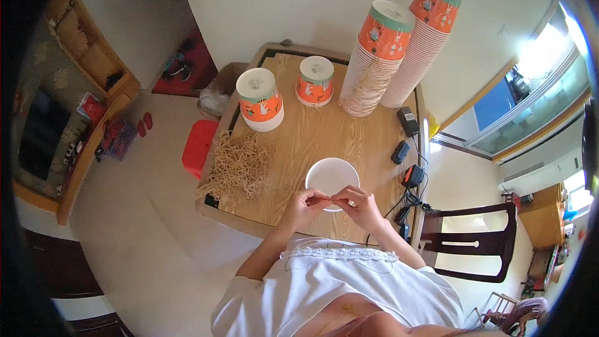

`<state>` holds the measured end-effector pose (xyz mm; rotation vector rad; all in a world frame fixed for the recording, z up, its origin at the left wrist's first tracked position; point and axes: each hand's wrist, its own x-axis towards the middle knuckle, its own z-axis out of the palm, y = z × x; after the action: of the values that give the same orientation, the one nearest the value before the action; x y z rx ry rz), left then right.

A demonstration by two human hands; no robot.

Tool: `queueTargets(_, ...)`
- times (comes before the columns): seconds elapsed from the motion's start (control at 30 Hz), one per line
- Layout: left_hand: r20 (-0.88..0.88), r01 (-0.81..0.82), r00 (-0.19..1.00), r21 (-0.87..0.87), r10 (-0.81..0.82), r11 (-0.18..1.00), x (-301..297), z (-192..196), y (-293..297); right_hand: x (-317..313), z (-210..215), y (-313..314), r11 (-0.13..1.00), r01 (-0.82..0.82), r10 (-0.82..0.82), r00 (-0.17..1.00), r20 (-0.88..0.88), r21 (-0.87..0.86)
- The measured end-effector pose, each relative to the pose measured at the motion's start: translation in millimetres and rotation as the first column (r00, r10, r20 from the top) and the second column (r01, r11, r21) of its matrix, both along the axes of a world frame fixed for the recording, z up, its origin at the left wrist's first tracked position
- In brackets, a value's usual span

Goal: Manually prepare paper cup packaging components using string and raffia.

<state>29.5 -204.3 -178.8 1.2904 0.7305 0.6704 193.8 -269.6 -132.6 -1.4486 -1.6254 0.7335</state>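
My left hand (304, 206) and my right hand (357, 205) meet fingertip to fingertip above the near side of a white round bowl (332, 173). Both are pinched closed; whatever lies between the fingers is too small to make out. The bowl stands upright on the wooden table (299, 143), and its inside looks plain white. Left of it, near the table's edge, spreads a loose heap of tan crinkled strands (240, 168). Two orange and green printed paper tubs (260, 107), (316, 87) stand upside down farther back.
Two tall, leaning stacks of paper tubs (380, 40), (430, 22) rise at the back right. Black adapters (409, 122) and tangled cables (410, 201) line the right edge. A dark wooden chair (471, 243) stands to the right, a red stool (198, 150) to the left.
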Motion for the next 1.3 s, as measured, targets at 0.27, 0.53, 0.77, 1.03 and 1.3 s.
queueTargets(0.27, -0.045, -0.098, 0.994, 0.029, 0.100, 0.995, 12.7, -3.7, 3.7, 22.2, -21.9, -3.8, 0.959, 0.261, -0.283, 0.915, -0.289, -0.112)
queueTargets(0.53, 0.078, -0.063, 0.994, -0.094, 0.070, 0.994, 29.8, -15.9, 18.4, 11.1, -16.4, 15.2, 0.994, 0.077, -0.084, 0.992, -0.093, -0.072)
queueTargets(0.77, -0.050, -0.064, 0.997, 0.004, 0.064, 0.998, 25.0, -26.7, 8.7, 15.8, -36.9, 7.1, 0.992, 0.124, -0.123, 0.992, -0.033, 0.017)
queueTargets(1.03, -0.071, -0.160, 0.982, 0.187, 0.176, 0.969, 31.9, -35.0, 4.3, 38.5, -91.4, 9.2, 0.974, 0.157, -0.185, 0.966, -0.179, -0.163)
queueTargets(1.3, -0.206, -0.047, 0.972, 0.294, 0.112, 0.955, 55.2, -68.6, 26.8, 65.8, -119.8, 15.7, 0.908, 0.245, -0.242, 0.969, 0.052, -0.341)
